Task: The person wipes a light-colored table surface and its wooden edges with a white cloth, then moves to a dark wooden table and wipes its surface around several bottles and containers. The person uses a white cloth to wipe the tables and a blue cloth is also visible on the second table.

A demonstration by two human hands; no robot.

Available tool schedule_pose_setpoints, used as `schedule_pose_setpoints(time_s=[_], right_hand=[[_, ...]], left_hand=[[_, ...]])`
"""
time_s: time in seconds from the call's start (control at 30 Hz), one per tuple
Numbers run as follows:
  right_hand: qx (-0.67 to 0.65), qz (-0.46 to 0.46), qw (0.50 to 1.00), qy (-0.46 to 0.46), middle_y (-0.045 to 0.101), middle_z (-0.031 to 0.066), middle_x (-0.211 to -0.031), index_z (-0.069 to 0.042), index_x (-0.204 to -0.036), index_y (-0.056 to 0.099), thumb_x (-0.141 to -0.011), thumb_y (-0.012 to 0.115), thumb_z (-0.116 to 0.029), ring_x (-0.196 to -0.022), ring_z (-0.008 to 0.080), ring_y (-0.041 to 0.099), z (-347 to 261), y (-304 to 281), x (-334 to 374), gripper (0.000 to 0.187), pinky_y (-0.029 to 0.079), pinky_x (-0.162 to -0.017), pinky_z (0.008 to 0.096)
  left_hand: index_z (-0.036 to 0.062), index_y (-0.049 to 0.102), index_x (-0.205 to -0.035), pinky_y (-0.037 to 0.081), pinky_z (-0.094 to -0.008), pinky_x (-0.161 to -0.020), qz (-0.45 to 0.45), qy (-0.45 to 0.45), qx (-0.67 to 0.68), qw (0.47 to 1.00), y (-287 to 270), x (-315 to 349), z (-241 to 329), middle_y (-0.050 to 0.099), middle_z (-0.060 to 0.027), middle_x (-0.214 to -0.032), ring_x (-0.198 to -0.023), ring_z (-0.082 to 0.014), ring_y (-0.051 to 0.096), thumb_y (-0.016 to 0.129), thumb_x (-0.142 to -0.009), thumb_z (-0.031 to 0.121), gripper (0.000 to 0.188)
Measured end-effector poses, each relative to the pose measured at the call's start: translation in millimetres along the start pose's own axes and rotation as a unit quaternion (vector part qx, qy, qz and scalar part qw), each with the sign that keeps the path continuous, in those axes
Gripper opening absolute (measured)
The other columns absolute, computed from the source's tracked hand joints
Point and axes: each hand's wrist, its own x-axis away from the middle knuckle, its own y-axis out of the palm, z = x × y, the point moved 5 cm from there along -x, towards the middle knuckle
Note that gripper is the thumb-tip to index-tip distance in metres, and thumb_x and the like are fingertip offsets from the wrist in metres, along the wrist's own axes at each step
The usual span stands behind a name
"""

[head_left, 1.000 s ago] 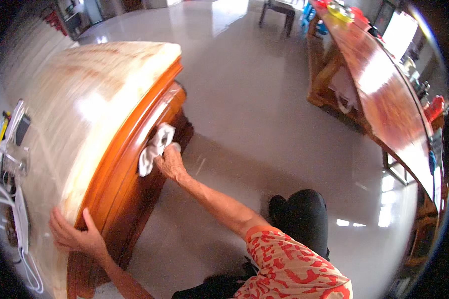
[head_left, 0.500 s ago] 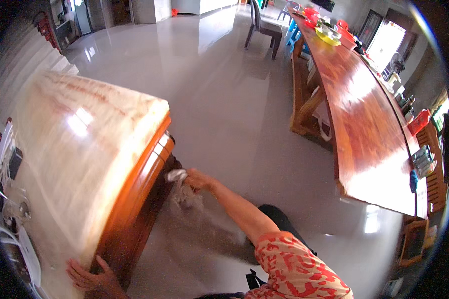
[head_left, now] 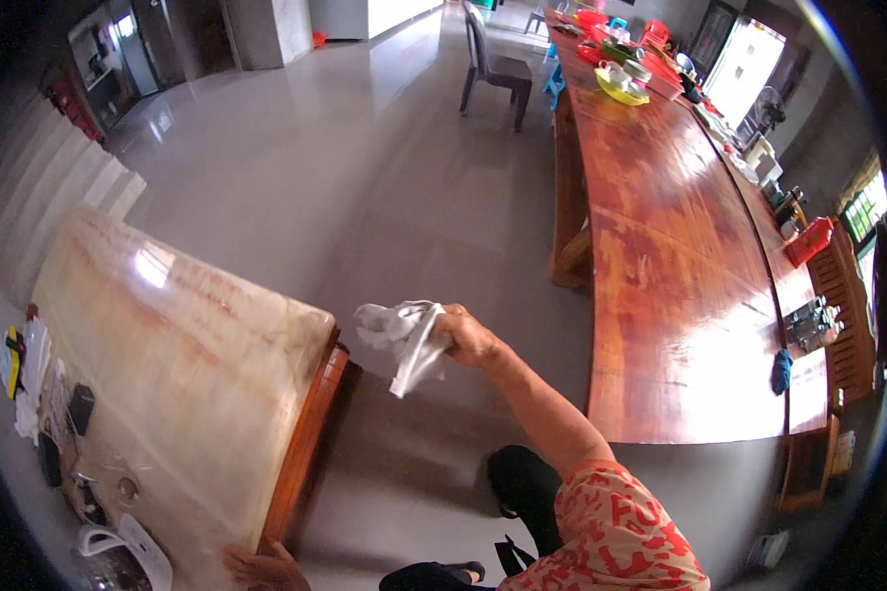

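A crumpled white cloth [head_left: 401, 333] hangs from my right hand [head_left: 466, 337], whose fingers are closed on it. The hand is in the air over the grey floor, just right of the far corner of a marble-topped cabinet [head_left: 192, 345]. Its top is cream with brown veins, and its side is reddish-brown wood. At the lower edge of the picture my left hand [head_left: 264, 569] rests on the cabinet's near right edge, fingers stretched out and holding nothing I can see.
A long polished wooden table [head_left: 670, 266] runs along the right, bearing a yellow basin [head_left: 621, 87] and red containers at its far end. A dark chair [head_left: 495, 67] stands beyond. A white kettle [head_left: 118, 557] and cables crowd the cabinet's left side.
My right hand has lifted the cloth from the cabinet's side, up and to the right. The left hand now shows further right along the cabinet's edge. The whole view has shifted.
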Motion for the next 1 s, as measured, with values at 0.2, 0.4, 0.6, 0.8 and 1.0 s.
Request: schedule_pose_setpoints(time_s=[0.2,0.4,0.6,0.8,1.0], right_hand=[[-0.290,0.047,0.955,-0.036,0.066,0.0150,-0.104,0.005,-0.114,0.059,-0.069,0.052,-0.011,-0.090,0.0284,0.064,-132.0,-60.0,113.6,0.049,0.052,-0.089,0.0410],[0.198,0.137,0.944,-0.226,0.066,0.0119,-0.093,0.002,-0.090,0.067,-0.080,0.061,-0.019,-0.083,0.0229,0.062,-237.0,-144.4,260.8,0.024,0.051,-0.078,0.0404],[0.324,0.204,0.916,0.121,0.065,0.0129,-0.088,-0.001,-0.097,0.063,-0.086,0.058,-0.022,-0.075,0.0242,0.063,-231.7,-190.4,288.4,0.024,0.050,-0.065,0.0376],[0.426,0.392,0.795,0.181,0.061,0.0220,-0.097,-0.006,-0.111,0.052,-0.085,0.061,-0.037,-0.092,0.0419,0.059,-108.0,-266.8,296.1,0.042,0.049,-0.077,0.0506],[0.521,0.469,0.696,0.157,0.030,0.0190,-0.143,-0.031,-0.146,0.033,-0.064,0.082,-0.042,-0.131,0.0436,0.030,-82.7,-227.3,287.3,0.097,0.037,-0.094,0.0637]], left_hand=[[0.0009,0.020,-0.151,0.014,-0.0635,-0.112,-0.224,0.033,0.020,0.974,-44.8,-10.3,13.5,0.023,-0.0315,-0.151,-0.141,-0.0462,0.021,0.073,-0.074,0.046,0.103],[0.0033,0.014,-0.150,0.016,-0.0580,-0.114,-0.432,0.002,0.016,0.902,-89.0,-34.9,48.3,0.011,-0.0264,-0.156,-0.144,-0.0442,0.014,0.074,-0.072,0.039,0.105],[0.0074,0.043,-0.132,0.034,-0.0570,-0.102,-0.446,0.062,0.069,0.890,-122.5,-15.1,169.6,0.027,-0.0229,-0.141,-0.130,-0.0436,0.031,0.079,-0.071,0.022,0.072],[0.0126,0.049,-0.129,0.035,-0.0491,-0.104,-0.585,0.139,0.255,0.758,-151.8,44.3,290.6,0.022,-0.0189,-0.144,-0.134,-0.0356,0.027,0.072,-0.078,0.029,0.058],[0.0111,0.051,-0.131,0.044,-0.0422,-0.096,-0.649,0.185,0.246,0.696,-210.3,80.2,379.1,0.035,-0.0165,-0.135,-0.118,-0.0320,0.047,0.071,-0.082,0.030,0.057]])
